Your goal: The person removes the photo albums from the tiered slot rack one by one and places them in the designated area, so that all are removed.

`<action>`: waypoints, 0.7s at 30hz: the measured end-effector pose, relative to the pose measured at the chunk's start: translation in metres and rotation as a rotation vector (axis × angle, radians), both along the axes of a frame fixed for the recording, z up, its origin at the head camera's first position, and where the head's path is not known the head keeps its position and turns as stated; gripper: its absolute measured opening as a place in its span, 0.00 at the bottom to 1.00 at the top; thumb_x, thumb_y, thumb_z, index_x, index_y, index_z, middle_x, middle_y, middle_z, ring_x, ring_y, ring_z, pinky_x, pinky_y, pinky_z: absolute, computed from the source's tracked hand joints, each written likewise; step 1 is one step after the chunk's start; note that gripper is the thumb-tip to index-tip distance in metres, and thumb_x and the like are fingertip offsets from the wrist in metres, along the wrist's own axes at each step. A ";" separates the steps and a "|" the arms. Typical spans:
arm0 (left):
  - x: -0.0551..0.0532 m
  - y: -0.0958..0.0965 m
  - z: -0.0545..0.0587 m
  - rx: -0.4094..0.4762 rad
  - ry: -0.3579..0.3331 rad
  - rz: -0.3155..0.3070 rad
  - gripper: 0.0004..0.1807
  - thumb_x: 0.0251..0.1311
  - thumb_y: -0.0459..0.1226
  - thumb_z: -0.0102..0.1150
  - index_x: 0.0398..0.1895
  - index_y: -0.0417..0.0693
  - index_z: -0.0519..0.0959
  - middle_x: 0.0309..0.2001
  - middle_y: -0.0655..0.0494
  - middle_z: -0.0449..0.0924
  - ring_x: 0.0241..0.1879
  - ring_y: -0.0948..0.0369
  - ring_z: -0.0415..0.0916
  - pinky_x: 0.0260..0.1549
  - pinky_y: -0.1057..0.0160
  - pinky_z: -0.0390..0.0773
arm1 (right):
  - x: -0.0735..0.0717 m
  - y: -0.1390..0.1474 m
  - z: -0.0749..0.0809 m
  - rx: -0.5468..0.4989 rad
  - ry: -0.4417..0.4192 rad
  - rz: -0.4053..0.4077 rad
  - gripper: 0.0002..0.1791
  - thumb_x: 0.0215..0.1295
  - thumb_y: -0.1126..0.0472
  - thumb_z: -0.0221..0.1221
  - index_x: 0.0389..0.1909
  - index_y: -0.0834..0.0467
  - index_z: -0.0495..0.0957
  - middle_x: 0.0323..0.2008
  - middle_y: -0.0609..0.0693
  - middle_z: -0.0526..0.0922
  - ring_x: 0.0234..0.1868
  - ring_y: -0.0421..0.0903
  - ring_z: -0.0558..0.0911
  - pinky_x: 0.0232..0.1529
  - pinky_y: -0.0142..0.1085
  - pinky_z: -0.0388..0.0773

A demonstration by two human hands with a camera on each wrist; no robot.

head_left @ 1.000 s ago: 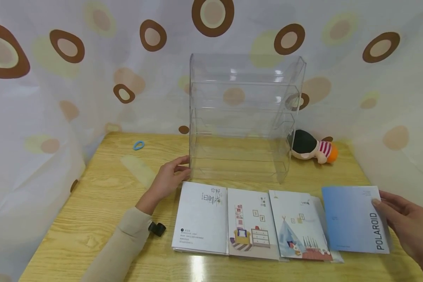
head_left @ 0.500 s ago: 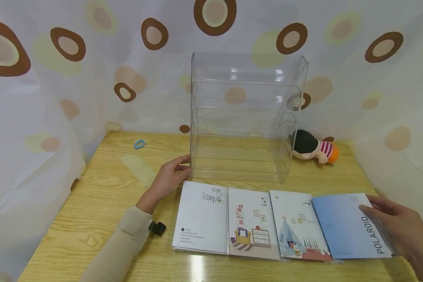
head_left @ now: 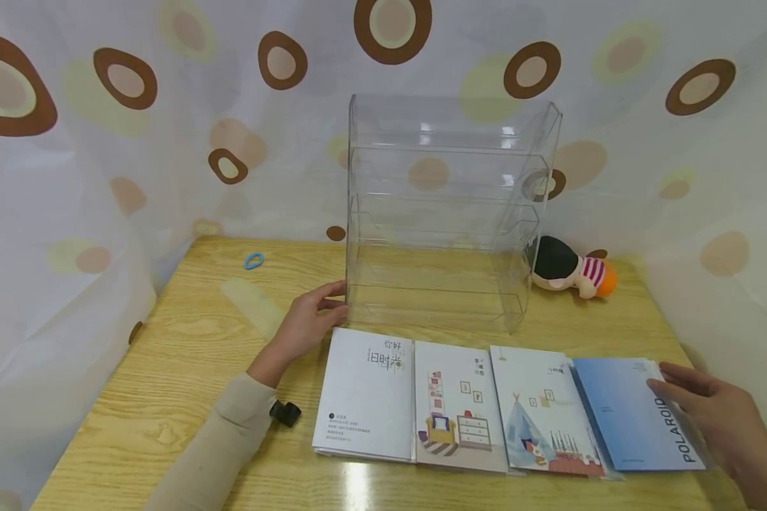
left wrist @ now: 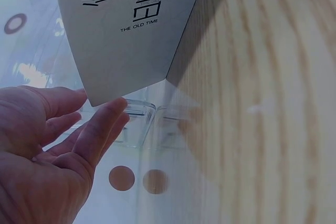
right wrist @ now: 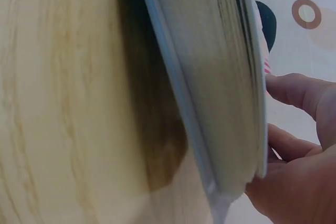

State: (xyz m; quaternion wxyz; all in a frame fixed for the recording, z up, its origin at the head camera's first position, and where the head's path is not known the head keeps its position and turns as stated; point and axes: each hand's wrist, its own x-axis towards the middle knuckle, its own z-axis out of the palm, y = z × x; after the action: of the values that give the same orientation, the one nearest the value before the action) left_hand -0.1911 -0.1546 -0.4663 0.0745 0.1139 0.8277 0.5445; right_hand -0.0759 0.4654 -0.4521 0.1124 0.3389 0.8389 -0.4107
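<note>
My right hand (head_left: 719, 419) holds a blue book (head_left: 633, 415) marked POLAROID by its right edge, thumb on the cover. In the right wrist view the thick pages of this book (right wrist: 210, 77) show, and the fingers sit at its edge. On the left, the fingertips of my left hand (head_left: 303, 323) touch the lower left side of a clear plastic rack (head_left: 434, 305) with several tiers. In the left wrist view these fingers look loosely extended, by the corner of a white book (left wrist: 126, 61).
Two more white books, one with an armchair picture (head_left: 458, 404) and one with a tent picture (head_left: 543, 411), lie in the row between. A doll (head_left: 569, 266) lies right of the rack. A blue band (head_left: 253, 260) lies back left, and a black object (head_left: 285, 413) is beside the left sleeve.
My right hand has brought the blue book left and down, close against the tent-picture book. The left hand stays at the rack.
</note>
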 end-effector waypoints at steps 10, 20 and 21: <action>0.000 -0.004 0.002 -0.063 0.028 -0.008 0.31 0.84 0.37 0.63 0.85 0.46 0.70 0.78 0.42 0.78 0.70 0.43 0.85 0.60 0.50 0.92 | 0.001 -0.002 -0.004 0.020 -0.004 -0.011 0.51 0.79 0.42 0.70 0.89 0.61 0.57 0.79 0.65 0.76 0.89 0.69 0.58 0.85 0.63 0.65; 0.005 -0.030 0.016 -0.171 0.103 0.002 0.31 0.83 0.43 0.64 0.83 0.43 0.73 0.73 0.41 0.83 0.69 0.41 0.85 0.67 0.38 0.87 | 0.001 -0.002 0.001 0.055 0.018 0.034 0.51 0.78 0.40 0.70 0.88 0.64 0.60 0.64 0.54 0.91 0.83 0.67 0.67 0.78 0.57 0.78; 0.005 -0.032 0.018 -0.172 0.104 0.002 0.31 0.83 0.43 0.64 0.83 0.42 0.73 0.73 0.40 0.83 0.70 0.41 0.85 0.68 0.38 0.86 | 0.001 -0.002 0.002 0.075 0.028 0.049 0.50 0.78 0.39 0.69 0.87 0.64 0.62 0.56 0.43 0.94 0.81 0.66 0.70 0.74 0.53 0.83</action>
State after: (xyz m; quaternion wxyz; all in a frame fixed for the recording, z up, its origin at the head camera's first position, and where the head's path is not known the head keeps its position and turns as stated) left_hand -0.1856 -0.1869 -0.4486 0.0403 0.1345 0.8741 0.4650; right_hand -0.0752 0.4639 -0.4499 0.0977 0.3165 0.8633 -0.3808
